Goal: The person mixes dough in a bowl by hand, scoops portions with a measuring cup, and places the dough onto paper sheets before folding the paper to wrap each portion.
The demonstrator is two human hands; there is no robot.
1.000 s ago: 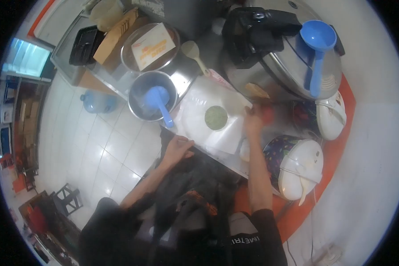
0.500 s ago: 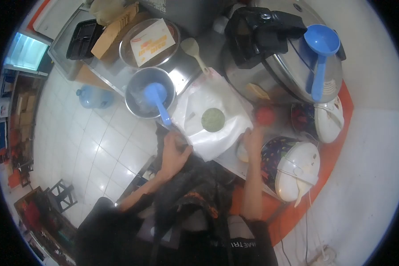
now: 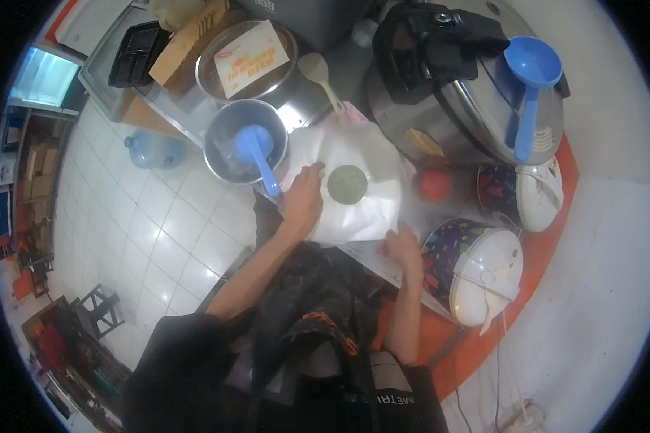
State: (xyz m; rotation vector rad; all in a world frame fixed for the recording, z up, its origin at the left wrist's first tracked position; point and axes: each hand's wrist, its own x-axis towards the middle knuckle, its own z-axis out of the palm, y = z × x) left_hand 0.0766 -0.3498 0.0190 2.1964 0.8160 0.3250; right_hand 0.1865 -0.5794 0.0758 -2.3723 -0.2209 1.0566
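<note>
A white sheet of wrapping paper [image 3: 372, 216] lies spread on the counter in front of me, slightly creased. A flat, round green disc [image 3: 347, 185] rests near its middle. At the paper's left edge is my left hand [image 3: 305, 198], fingers closed over the border. My right hand [image 3: 403, 247] pinches the lower right corner. Just beyond my left hand stands a metal bowl [image 3: 211, 155] with a blue scoop [image 3: 253, 148] in it, its handle pointing towards me. A pale rice paddle [image 3: 315, 70] lies past the paper's far edge.
A large steel cooker [image 3: 477, 123] at the back right carries a blue ladle [image 3: 529, 108]. Two patterned tubs with white lids [image 3: 487, 278] stand on the right, near a red round object [image 3: 434, 185]. A printed card [image 3: 253, 59] covers a round pan at the back left.
My left hand has moved up along the paper's left edge. My right hand has come down and slightly left to the lower corner. The paper lies flatter and its near edge is straighter.
</note>
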